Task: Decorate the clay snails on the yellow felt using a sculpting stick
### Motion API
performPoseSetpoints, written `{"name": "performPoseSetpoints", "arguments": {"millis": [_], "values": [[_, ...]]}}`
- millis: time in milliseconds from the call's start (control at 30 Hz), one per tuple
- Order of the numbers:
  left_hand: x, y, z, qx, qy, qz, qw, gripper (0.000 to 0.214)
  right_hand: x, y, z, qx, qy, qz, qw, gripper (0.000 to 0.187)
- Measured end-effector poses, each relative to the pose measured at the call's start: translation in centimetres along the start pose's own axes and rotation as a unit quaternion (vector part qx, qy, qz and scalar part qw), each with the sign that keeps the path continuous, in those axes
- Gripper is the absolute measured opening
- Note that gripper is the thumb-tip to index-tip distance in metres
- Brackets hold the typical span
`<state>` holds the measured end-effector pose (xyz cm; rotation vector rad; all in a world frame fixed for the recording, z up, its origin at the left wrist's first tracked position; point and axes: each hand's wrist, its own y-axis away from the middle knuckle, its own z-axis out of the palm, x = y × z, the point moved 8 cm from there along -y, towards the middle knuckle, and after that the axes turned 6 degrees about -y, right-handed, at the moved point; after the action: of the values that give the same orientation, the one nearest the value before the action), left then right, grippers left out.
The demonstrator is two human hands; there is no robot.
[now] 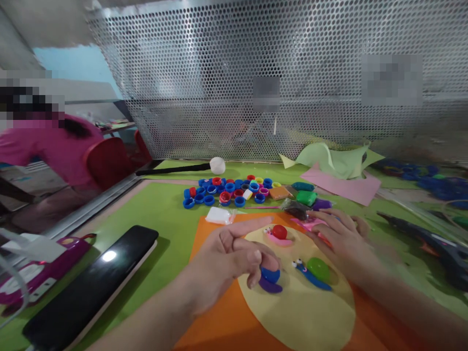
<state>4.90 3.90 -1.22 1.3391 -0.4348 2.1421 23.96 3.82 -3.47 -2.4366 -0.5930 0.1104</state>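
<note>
My left hand (230, 258) hovers over the left part of a yellow paper oval (303, 317), index finger stretched out, thumb and other fingers bent together. What they hold, if anything, is hidden. Close under them is a snail of purple clay with a blue cap shell (271, 276). A pink snail with a red shell (280, 233) and a blue snail with a green shell (317, 269) lie on the same oval, both with small eyes. At its upper right edge, my right hand (341, 239) has its fingers around a pink clay packet (310, 223).
Orange paper (208, 302) lies under the oval. Behind it are many bottle caps (230, 187), a white packet (219, 215) and a green clay packet (306, 197). A phone (95, 282) lies left, a glue gun (431, 248) right. A person in pink (62, 151) sits beyond.
</note>
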Motion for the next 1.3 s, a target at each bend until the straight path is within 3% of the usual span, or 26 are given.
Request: {"name": "performPoseSetpoints", "arguments": {"millis": [533, 667, 800, 967, 1033, 1133, 1300], "values": [[0.3, 0.2, 0.3, 0.013, 0.027, -0.023, 0.999, 0.064, 1.0, 0.3, -0.2, 0.008, -0.063, 0.036, 0.997, 0.026], [0.4, 0.0, 0.4, 0.005, 0.020, -0.013, 1.000, 0.057, 1.0, 0.4, -1.2, 0.037, -0.087, 0.053, 0.994, 0.027], [0.3, 0.1, 0.7, -0.014, -0.005, -0.005, 1.000, 0.047, 0.3, -0.1, -3.7, 0.082, -0.108, 0.092, 0.986, 0.031], [0.0, 0.0, 0.4, 0.008, -0.009, -0.010, 1.000, 0.037, -0.6, 0.0, -7.5, 0.124, -0.155, 0.150, 0.968, 0.030], [-0.2, -0.1, 0.2, 0.013, -0.006, -0.014, 1.000, 0.038, -0.5, 0.6, -8.2, 0.134, -0.227, 0.184, 0.947, 0.024], [-0.7, -0.4, 0.1, 0.014, -0.008, -0.027, 1.000, 0.042, 0.0, 1.9, -7.9, 0.146, -0.306, 0.231, 0.912, 0.017], [-1.5, -0.6, -0.4, 0.030, -0.010, -0.038, 0.999, 0.051, 0.9, 2.9, -5.9, 0.127, -0.342, 0.260, 0.894, 0.014]]}}
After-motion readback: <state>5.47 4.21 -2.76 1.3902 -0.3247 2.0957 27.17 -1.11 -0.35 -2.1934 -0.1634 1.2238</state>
